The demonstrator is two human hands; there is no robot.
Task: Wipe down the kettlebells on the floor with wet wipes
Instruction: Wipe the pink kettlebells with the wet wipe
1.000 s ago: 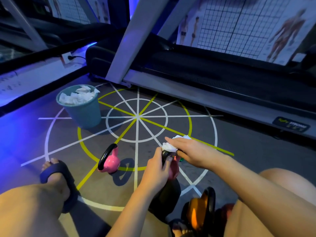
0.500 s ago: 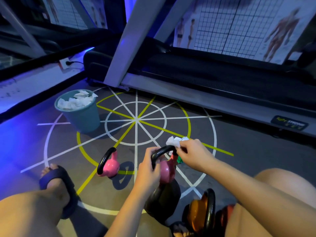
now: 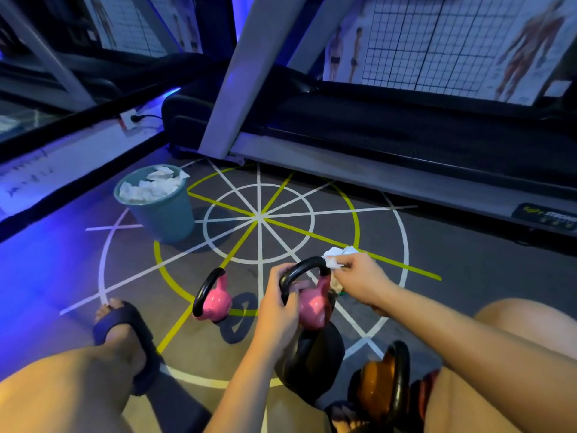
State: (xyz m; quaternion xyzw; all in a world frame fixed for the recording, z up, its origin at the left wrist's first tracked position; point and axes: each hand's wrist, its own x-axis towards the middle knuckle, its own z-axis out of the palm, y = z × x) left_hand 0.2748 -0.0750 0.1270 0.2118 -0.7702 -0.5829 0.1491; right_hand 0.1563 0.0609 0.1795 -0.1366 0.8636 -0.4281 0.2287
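Note:
My left hand [image 3: 278, 310] grips the left side of the black handle of a pink kettlebell [image 3: 313, 307], held up in front of me. My right hand [image 3: 362, 279] pinches a white wet wipe [image 3: 335, 256] against the right end of that handle. A second pink kettlebell [image 3: 215, 300] stands on the floor to the left. Below the held one sits a black kettlebell [image 3: 315, 360], and an orange kettlebell [image 3: 377, 385] stands at the bottom right, partly hidden by my leg.
A blue bin [image 3: 162, 210] full of used white wipes stands on the floor at the left. A treadmill [image 3: 374, 145] runs across the back. My sandalled foot [image 3: 125, 335] and knees frame the bottom. Painted circle lines mark the floor [image 3: 259, 217].
The wipe in my right hand has slid from the top of the handle to its right end. My left hand has shifted lower on the left side, uncovering the handle.

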